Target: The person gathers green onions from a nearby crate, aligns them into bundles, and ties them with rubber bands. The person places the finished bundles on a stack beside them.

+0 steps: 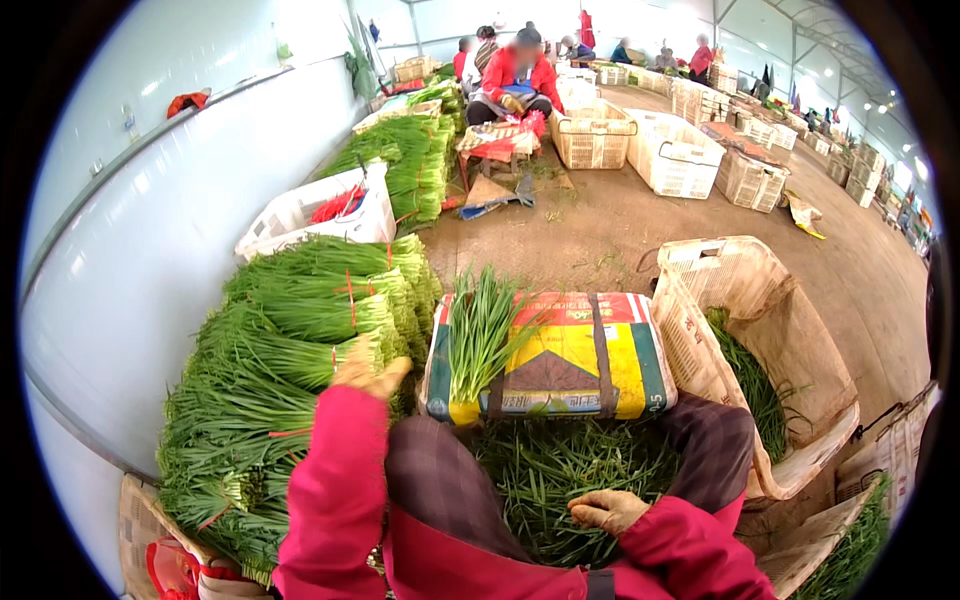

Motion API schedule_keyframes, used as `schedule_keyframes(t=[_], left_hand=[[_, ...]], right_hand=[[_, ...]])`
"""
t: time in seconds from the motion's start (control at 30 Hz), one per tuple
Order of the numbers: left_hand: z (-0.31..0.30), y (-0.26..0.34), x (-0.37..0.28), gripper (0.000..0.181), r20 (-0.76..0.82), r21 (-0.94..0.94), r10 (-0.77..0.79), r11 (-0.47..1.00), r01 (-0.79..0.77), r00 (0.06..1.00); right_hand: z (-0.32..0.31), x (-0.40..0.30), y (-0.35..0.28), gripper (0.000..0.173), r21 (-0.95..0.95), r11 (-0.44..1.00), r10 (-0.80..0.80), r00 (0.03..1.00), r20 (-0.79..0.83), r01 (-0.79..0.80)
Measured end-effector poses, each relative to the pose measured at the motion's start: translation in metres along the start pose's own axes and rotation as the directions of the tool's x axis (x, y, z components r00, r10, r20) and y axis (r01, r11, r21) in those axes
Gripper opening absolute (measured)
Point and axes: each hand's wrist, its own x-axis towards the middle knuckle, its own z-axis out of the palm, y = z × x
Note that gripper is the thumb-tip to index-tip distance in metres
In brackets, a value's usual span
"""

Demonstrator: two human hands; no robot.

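My left hand, in a tan glove, rests at the cut ends of a bundle of garlic chives in the large stack at the left; the bundles have red ties. My right hand, gloved too, is over loose green leaves between my knees, with nothing seen between its fingers. In front of me a printed sack-covered surface with dark straps carries a small loose bunch of chives on its left part.
An open plastic crate with greens stands right of the surface; another crate with greens is at the lower right. A white crate with red ties stands beyond the stack. Farther off, a person in red sits near crates.
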Motion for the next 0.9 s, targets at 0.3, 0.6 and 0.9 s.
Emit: schedule_keyframes(t=[0.3, 0.6, 0.9], left_hand=[[0.138, 0.08, 0.05, 0.117, 0.442, 0.374, -0.257, 0.924, 0.084, 0.86], [0.181, 0.078, 0.068, 0.122, 0.36, 0.661, -0.303, 0.751, -0.012, 0.883], [0.24, 0.012, 0.102, 0.054, 0.394, 0.532, -0.106, 0.837, -0.132, 0.913]], right_hand=[[-0.019, -0.032, -0.04, 0.051, -0.132, 0.989, 0.067, 0.998, -0.011, -0.068], [-0.068, -0.105, -0.055, 0.018, 0.189, 0.906, -0.161, 0.721, -0.674, 0.379], [-0.11, -0.148, 0.061, 0.017, 0.155, 0.796, 0.177, 0.019, -0.984, 0.585]])
